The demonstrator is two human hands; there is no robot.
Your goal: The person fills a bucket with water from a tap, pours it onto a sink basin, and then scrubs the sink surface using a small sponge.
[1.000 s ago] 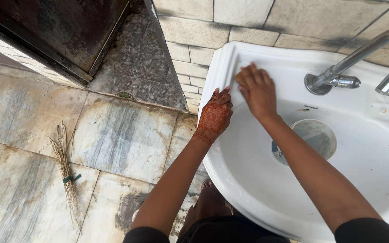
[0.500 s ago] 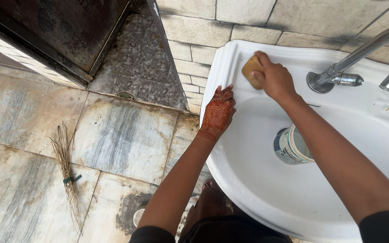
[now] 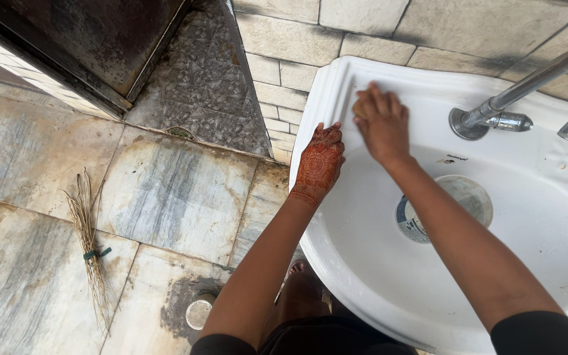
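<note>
A white wall-hung washbasin fills the right half of the view. My right hand presses a yellow-brown sponge onto the basin's flat upper-left rim; only a sliver of the sponge shows under the fingers. My left hand, patterned with henna, rests flat on the basin's left edge, holding nothing. A small round white container lies in the bowl over the drain, partly hidden by my right forearm.
A chrome tap with a long spout stands at the basin's back right. A tiled wall runs behind. On the worn stone floor lie a small bundle of broom sticks at left and a round drain cover.
My right hand slid the sponge back down and left along the rim, now covering it almost fully. The container in the bowl rolled from showing its side to showing its round end. The left hand stayed put.
</note>
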